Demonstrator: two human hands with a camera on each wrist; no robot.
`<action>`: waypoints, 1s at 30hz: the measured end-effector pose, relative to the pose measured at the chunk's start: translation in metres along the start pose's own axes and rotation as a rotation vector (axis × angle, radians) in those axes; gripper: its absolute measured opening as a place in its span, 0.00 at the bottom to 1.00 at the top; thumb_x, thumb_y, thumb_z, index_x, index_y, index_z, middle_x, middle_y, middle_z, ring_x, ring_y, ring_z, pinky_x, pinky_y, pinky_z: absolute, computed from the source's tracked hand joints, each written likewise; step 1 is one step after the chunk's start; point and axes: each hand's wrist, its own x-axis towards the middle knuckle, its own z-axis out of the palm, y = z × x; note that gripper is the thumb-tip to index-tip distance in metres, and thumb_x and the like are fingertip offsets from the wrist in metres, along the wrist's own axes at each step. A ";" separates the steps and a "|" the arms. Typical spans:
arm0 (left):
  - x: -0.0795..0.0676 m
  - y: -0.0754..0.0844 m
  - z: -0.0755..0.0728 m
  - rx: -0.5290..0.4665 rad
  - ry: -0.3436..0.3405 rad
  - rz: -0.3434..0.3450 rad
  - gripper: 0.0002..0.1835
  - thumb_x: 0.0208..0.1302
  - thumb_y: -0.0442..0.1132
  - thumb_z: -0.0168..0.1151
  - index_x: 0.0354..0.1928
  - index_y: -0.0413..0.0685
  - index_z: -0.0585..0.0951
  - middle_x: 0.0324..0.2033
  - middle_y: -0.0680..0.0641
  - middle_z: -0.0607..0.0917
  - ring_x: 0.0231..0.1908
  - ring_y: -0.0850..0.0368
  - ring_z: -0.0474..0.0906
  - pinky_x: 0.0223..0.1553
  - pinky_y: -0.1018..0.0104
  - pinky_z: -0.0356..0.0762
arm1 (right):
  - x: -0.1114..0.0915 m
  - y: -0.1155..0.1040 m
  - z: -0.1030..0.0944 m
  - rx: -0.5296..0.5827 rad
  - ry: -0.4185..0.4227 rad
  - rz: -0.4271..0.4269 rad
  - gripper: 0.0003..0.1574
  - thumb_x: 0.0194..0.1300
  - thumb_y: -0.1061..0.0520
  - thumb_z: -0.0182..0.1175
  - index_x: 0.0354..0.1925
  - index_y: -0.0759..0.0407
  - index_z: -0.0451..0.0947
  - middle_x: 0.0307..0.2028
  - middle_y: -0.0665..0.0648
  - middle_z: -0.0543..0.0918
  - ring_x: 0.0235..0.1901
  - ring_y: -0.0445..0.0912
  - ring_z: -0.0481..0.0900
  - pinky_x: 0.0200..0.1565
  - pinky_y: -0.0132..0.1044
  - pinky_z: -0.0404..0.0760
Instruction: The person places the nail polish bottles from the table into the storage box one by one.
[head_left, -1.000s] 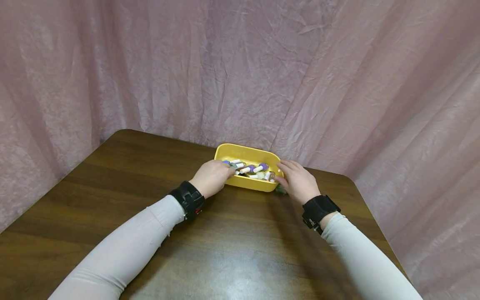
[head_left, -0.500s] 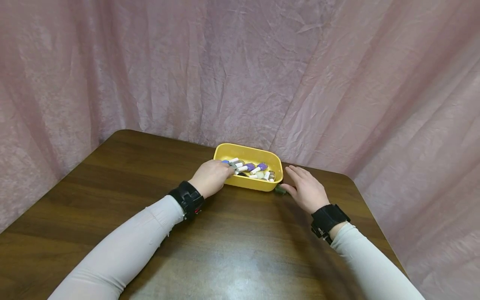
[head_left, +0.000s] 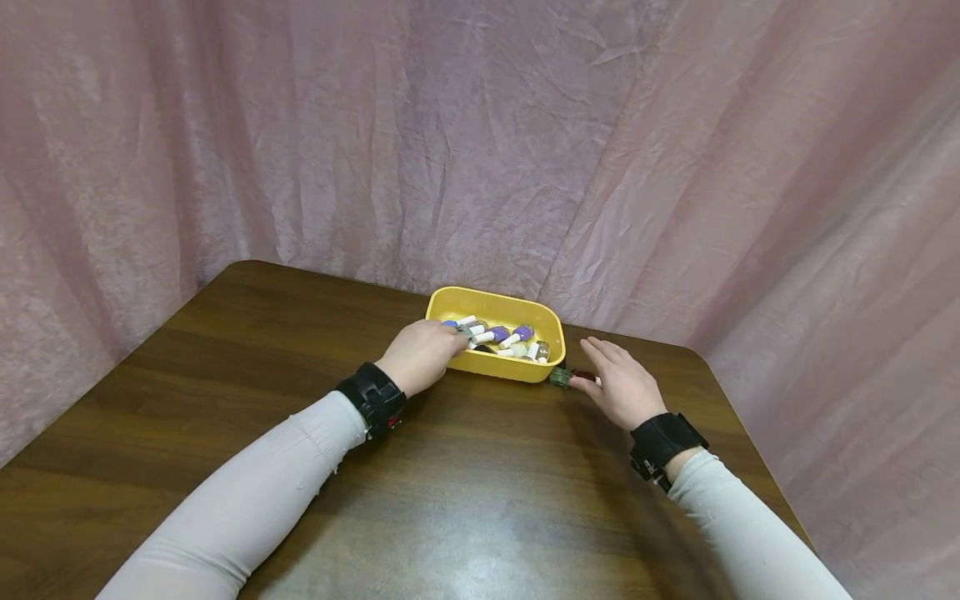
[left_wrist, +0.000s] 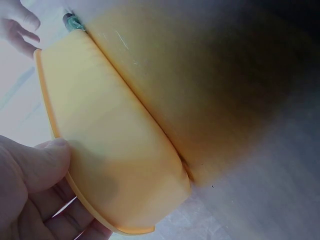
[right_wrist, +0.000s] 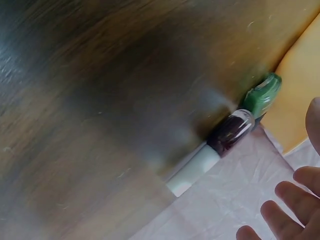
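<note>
My left hand (head_left: 420, 357) grips the near-left rim of a yellow plastic bin (left_wrist: 115, 130), the thumb on the outer wall and the fingers curled over the rim. Inside the bin lie several small nail polish bottles (head_left: 522, 333) with white caps, some purple. My right hand (head_left: 626, 390) is held off the bin's right end, fingers extended and nothing in them. Beside that end, on the table, a green bottle (right_wrist: 262, 95) lies against a dark red nail polish bottle (right_wrist: 231, 132) with a white cap. In the head view the right thumb overlaps the dark red bottle.
The dark wooden table (head_left: 450, 483) has rounded far corners. Pink curtains (head_left: 480, 150) hang right behind its far edge and along the sides. The bin stands close to that far edge.
My right hand has left the bin's right end and moved right, toward me, uncovering the green and dark red bottles. The left hand keeps its grip; the bin has shifted slightly left.
</note>
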 end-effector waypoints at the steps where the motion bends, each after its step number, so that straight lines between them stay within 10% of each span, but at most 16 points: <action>1: 0.000 0.000 0.000 0.000 -0.001 -0.001 0.04 0.76 0.35 0.71 0.44 0.52 0.92 0.39 0.50 0.92 0.37 0.51 0.86 0.44 0.54 0.84 | 0.000 0.001 0.001 0.000 -0.004 0.000 0.48 0.76 0.43 0.72 0.80 0.66 0.69 0.77 0.68 0.73 0.77 0.66 0.69 0.74 0.64 0.71; 30: 0.001 0.000 0.002 0.004 -0.013 -0.006 0.05 0.75 0.34 0.72 0.44 0.53 0.92 0.38 0.51 0.91 0.38 0.52 0.87 0.44 0.54 0.85 | 0.004 0.024 0.022 0.007 -0.131 0.033 0.51 0.73 0.44 0.75 0.80 0.69 0.68 0.75 0.71 0.75 0.74 0.69 0.72 0.73 0.65 0.70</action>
